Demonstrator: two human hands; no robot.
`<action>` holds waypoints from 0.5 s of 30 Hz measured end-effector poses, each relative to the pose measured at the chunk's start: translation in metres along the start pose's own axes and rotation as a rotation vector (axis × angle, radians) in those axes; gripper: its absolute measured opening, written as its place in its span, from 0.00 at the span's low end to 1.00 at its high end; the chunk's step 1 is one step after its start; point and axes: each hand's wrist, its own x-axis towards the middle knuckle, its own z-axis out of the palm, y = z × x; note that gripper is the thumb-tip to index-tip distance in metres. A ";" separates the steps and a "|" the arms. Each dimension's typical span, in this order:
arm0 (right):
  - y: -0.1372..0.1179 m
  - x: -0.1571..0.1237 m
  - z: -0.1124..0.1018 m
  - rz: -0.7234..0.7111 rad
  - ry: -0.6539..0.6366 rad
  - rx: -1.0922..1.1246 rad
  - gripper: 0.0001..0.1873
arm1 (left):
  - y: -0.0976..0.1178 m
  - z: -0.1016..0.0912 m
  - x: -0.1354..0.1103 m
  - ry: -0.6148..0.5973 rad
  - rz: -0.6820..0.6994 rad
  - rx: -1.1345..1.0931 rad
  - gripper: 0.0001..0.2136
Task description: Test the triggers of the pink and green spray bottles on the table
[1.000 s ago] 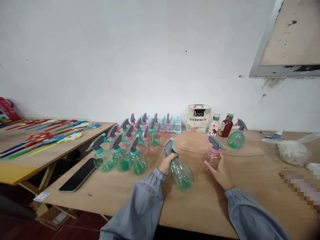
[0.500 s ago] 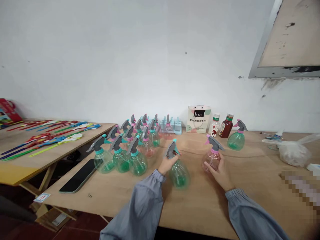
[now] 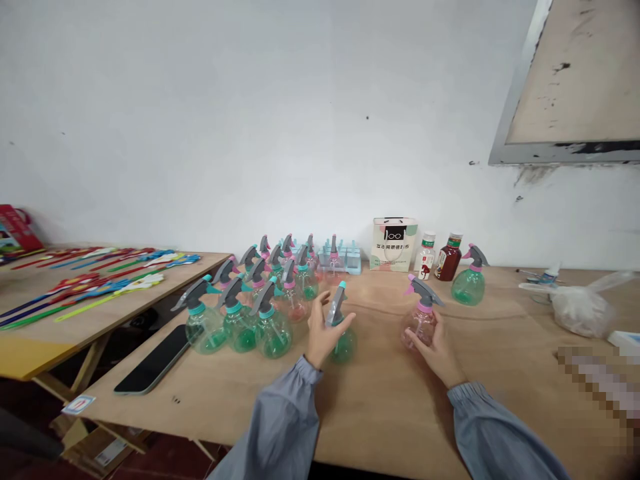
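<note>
A green spray bottle with a grey and teal trigger head stands upright on the table. My left hand is beside and partly in front of it, thumb and fingers spread apart, hiding some of its neck. Whether the hand still touches the bottle I cannot tell. To the right, my right hand is wrapped round the body of a pink spray bottle, which stands upright with its grey head and pink nozzle pointing left. Left of my left hand, several green and pink spray bottles stand in a close group.
A phone lies at the left table edge. At the back are a paper bag, two drink bottles and another green spray bottle. A plastic bag sits at right. Colourful long-handled items cover the left table.
My left hand has loosened from the green spray bottle's head and its fingers have spread. That bottle, tilted before, now stands upright. My right hand keeps its hold on the pink bottle.
</note>
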 end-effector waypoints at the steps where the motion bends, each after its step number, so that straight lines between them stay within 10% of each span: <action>1: 0.000 0.000 0.000 -0.004 0.000 -0.002 0.48 | -0.002 -0.002 -0.005 0.016 0.039 0.047 0.33; 8: -0.004 0.000 0.000 0.016 -0.019 -0.003 0.47 | -0.030 -0.004 -0.019 -0.031 -0.004 0.329 0.28; 15: -0.012 -0.002 0.000 0.024 -0.024 -0.001 0.48 | -0.040 0.017 0.043 0.059 -0.068 0.622 0.28</action>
